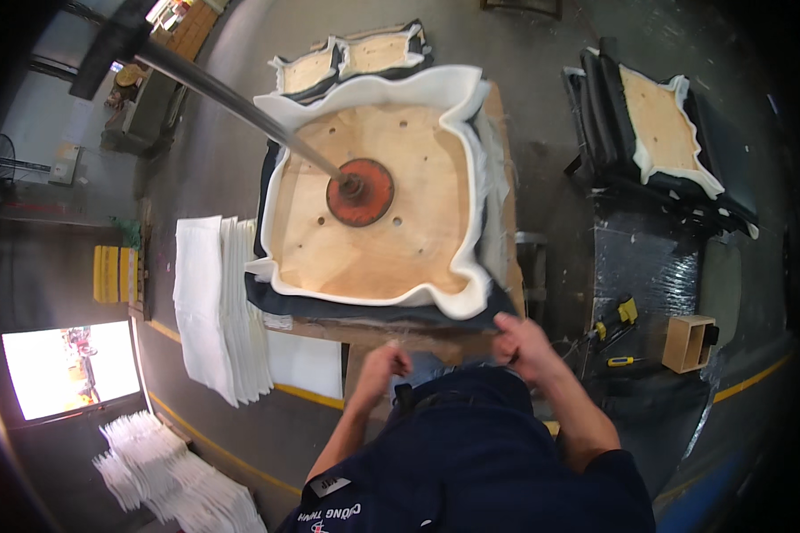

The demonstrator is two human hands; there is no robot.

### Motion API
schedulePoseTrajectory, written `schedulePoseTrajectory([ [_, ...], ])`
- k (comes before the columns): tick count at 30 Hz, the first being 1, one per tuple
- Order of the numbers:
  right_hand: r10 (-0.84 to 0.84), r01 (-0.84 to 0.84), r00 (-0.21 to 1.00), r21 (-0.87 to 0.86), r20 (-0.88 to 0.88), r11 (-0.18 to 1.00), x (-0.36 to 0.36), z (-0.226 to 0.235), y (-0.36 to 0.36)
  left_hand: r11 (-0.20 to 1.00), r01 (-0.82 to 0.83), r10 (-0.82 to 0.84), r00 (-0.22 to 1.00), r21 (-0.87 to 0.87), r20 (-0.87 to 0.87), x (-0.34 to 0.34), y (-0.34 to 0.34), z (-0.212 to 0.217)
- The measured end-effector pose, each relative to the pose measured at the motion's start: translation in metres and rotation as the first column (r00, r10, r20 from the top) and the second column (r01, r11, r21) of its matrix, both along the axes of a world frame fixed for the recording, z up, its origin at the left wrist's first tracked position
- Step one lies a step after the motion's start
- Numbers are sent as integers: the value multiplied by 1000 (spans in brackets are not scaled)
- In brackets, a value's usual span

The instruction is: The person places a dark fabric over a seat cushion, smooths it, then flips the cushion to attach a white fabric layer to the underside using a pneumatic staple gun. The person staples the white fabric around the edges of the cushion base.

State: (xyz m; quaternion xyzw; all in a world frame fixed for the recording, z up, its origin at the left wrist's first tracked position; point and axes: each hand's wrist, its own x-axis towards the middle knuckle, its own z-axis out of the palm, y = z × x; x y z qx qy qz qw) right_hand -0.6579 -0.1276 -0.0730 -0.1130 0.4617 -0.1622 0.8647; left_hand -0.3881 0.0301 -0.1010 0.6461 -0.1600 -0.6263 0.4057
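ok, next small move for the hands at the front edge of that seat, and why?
Probably pull the dark fabric up over the white foam edge onto the plywood board. The right hand grips the fabric's near corner, the left hand sits just below the edge, and the fabric lies flat, not wrapped.

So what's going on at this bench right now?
A person stands at a workbench with a plywood seat board lying on white foam and dark fabric. A red round press pad on a metal rod sits on the middle of the board. The right hand grips the fabric's near edge; the left hand is at the bench's near edge, its hold unclear. White foam sheets are stacked to the left, more seat assemblies lie beyond.
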Motion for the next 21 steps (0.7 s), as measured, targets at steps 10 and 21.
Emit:
schedulePoseTrajectory([
  [10,-382,371,924,-164,-40,914,-3,-23,-53,785,-604,519,763,139,384,152,92,11],
  [21,715,-729,680,-246,-163,638,123,-53,64,956,-181,99,940,231,327,73,42,9],
])
